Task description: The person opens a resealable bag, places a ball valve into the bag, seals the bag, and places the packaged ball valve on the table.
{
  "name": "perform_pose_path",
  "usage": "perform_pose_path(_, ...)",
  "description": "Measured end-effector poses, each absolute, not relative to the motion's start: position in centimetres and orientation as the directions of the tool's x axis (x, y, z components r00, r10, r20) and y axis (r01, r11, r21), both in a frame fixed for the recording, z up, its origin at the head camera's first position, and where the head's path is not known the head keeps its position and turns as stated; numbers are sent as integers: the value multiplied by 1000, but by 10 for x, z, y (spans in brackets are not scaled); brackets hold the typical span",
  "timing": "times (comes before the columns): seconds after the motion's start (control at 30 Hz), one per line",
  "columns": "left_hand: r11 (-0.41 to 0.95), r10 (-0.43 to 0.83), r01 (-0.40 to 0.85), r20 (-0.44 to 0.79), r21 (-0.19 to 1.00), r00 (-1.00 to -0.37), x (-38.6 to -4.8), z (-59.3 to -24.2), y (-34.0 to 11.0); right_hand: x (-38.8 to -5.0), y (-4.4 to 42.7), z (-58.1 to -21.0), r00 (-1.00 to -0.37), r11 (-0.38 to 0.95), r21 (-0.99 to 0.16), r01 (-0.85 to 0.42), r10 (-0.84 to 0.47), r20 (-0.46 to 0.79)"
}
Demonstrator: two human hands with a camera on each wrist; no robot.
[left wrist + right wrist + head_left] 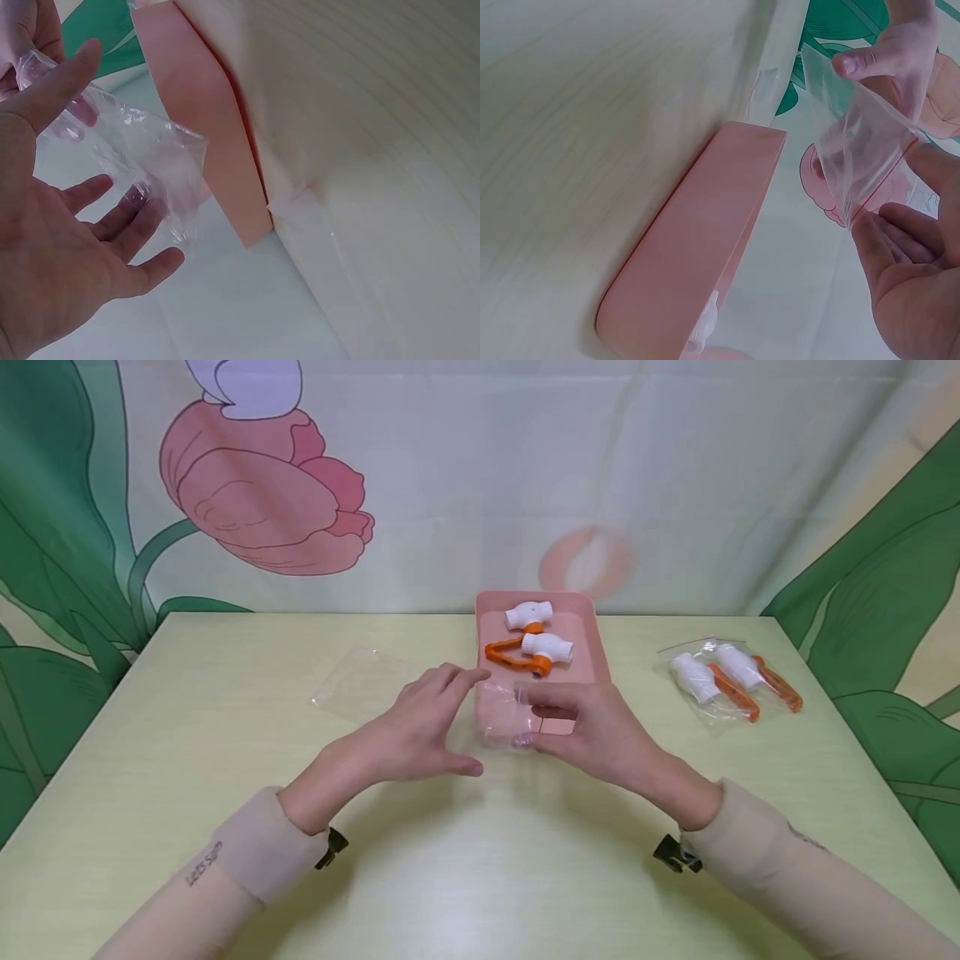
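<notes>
In the head view, my right hand [600, 727] pinches a clear zip bag [497, 717] by its mouth, above the near end of a pink tray [597, 652]. The red seal line of the bag shows in the right wrist view, and it looks empty. Left of the bag is my left hand [416, 727], thumb and fingers spread apart; in the left wrist view, its fingertips are at or behind the film, contact unclear. Inside the tray lie two white plastic ball valves, a nearer valve [551, 647] with an orange handle and a farther valve [529, 615], its handle partly hidden.
Another clear bag [362, 681] lies flat on the table [225, 693], left of the tray. To the right is a bag [708, 714] holding two white valves with orange handles. A flower-printed curtain [450, 485] hangs behind the table's back edge.
</notes>
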State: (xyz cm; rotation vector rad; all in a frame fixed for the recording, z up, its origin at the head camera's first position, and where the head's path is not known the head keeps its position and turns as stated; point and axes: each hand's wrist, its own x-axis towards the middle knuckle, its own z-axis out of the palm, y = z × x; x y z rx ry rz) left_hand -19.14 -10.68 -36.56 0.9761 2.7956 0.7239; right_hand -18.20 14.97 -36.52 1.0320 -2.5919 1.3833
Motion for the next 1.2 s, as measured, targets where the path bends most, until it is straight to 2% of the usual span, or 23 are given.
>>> perform_pose_path(0.2,699,598,539,29,470,-801,-194,-368,-111,-182,155,-366,-762,429,-672,-604,-557,330)
perform_pose_path(0.3,695,601,543,35,471,-799,-195,-368,-112,-183,157,-367,-756,412,-687,-598,-575,312)
perform_pose_path(0.57,704,603,582,90,408,-793,-191,-370,-111,-184,156,-367,-822,385,-825,-414,-548,156)
perform_pose_path(0.77,717,602,608,135,341,-787,-187,-370,-107,-186,153,-365,-888,353,-917,-188,-460,5)
perform_pose_path(0.9,727,593,603,141,328,-792,-186,-369,-106,-186,152,-362,-900,342,-935,-89,-430,-72)
perform_pose_path(1.2,730,584,598,154,332,-797,-185,-370,-104,-185,152,-359,-895,346,-934,-96,-441,-72)
